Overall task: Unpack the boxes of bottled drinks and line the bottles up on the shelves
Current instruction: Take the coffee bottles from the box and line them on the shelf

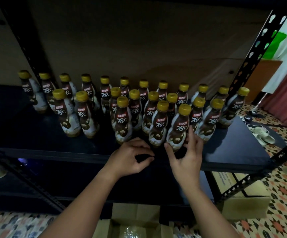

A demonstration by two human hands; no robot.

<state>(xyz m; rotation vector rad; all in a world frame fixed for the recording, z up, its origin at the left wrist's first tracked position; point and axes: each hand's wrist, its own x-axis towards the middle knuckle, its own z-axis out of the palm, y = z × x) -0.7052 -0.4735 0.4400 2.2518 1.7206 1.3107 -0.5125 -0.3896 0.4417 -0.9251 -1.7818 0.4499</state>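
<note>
Item: brown-and-white labelled plastic coffee bottles with gold screw caps [178, 125], standing upright on the dark flat shelf board [233, 143] of a black metal rack.
Count: roughly twenty-five bottles are showing; about eleven are lining the back row, the rest are clustering in front.
Key relation: the front-most bottle is standing at 12 o'clock from the right hand [185, 158], long axis vertical; this hand is the nearer one.
Right grip: fingers apart and straight, tips touching that bottle's lower body on both sides, not clamped.
Left grip: left hand [130, 158] is hovering at the shelf edge, fingers loosely curled, holding nothing.
Supply: one open brown cardboard box [134, 224] is sitting at 6 o'clock, on the floor.
</note>
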